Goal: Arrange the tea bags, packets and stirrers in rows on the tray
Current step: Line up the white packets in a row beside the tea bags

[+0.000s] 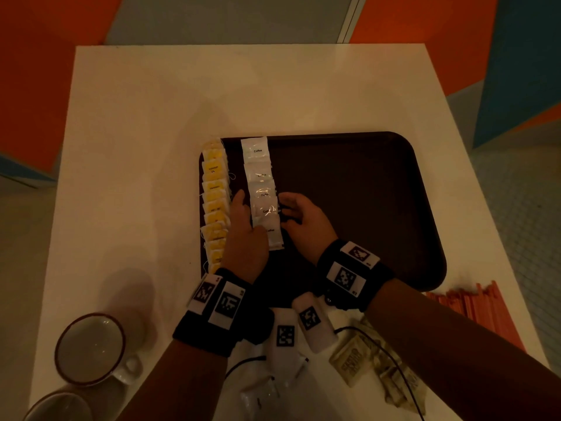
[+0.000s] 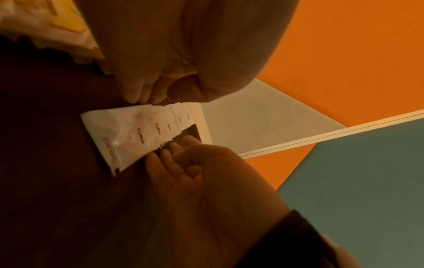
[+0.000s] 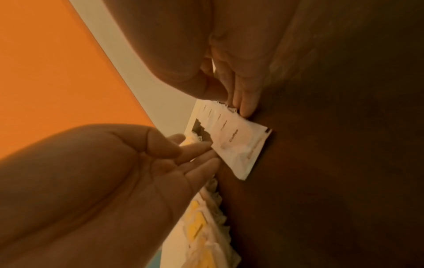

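Observation:
A dark brown tray lies on the white table. Yellow tea bags overlap in a row along its left edge. Beside them runs a row of white coffee packets. My left hand lies between the two rows, straight fingers against the coffee row's left edge. My right hand touches the row's right edge with straight fingers. Neither hand holds anything. The orange stirrers lie off the tray at the right.
Brown sugar packets and loose white packets lie on the table near the front edge, with cables over them. Two cups stand at the front left. The tray's right part is bare.

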`<state>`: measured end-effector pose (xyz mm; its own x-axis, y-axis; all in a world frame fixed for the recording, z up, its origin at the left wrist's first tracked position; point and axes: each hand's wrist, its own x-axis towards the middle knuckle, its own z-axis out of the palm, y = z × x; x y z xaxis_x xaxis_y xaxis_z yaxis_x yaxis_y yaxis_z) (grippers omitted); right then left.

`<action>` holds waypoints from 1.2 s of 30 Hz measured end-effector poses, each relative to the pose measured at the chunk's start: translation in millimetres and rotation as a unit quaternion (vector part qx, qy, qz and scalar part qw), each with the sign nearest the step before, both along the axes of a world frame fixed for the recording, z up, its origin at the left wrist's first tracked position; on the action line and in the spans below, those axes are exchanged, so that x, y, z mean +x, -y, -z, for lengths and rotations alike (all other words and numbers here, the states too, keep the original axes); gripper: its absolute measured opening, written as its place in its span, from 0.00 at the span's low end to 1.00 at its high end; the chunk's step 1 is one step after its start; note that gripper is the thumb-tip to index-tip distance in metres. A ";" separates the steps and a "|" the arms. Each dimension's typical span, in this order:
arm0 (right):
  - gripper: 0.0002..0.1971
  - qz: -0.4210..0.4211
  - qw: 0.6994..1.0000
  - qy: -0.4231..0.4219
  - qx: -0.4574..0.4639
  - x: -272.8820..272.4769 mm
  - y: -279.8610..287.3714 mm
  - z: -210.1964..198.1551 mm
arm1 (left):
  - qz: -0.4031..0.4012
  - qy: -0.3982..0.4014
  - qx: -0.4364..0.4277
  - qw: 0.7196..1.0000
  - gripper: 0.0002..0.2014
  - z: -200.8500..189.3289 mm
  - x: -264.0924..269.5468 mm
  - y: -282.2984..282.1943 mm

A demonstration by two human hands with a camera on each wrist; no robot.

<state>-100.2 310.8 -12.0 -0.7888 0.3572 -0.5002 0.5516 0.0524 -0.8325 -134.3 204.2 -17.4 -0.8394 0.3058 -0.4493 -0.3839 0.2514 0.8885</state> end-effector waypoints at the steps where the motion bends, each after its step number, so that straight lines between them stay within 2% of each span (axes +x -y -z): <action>1: 0.26 -0.002 1.000 0.001 0.004 0.7 0.3 -0.3 | 0.004 0.000 0.000 1.000 0.33 0.9 1.6 0.5; 9: 0.25 0.003 1.000 0.002 -0.017 0.1 2.0 0.4 | 0.028 -0.033 -0.027 0.999 0.28 0.6 7.0 2.1; 20: 0.27 0.033 0.998 0.014 -0.042 -0.1 -4.3 5.6 | 0.025 -0.026 -0.018 0.999 0.35 9.1 7.0 8.4; 25: 0.27 0.031 0.999 -0.002 -0.026 -13.0 -11.7 -1.0 | 0.037 -0.055 -0.031 0.997 0.33 2.6 -15.1 1.7; 29: 0.28 0.007 1.000 -0.009 -0.029 -28.7 -12.0 -3.8 | 0.058 -0.038 -0.033 0.997 0.34 0.2 -40.3 -8.1; 36: 0.27 0.009 0.999 -0.009 -0.036 -35.2 -11.5 -0.2 | 0.072 -0.048 -0.059 0.995 0.32 4.9 -47.9 -12.4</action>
<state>-135.4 322.3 -11.8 -0.7919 0.3352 -0.5104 0.5363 -0.0182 -0.8439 -182.2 216.6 -22.3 -0.8314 0.3752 -0.4099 -0.2520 0.4028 0.8799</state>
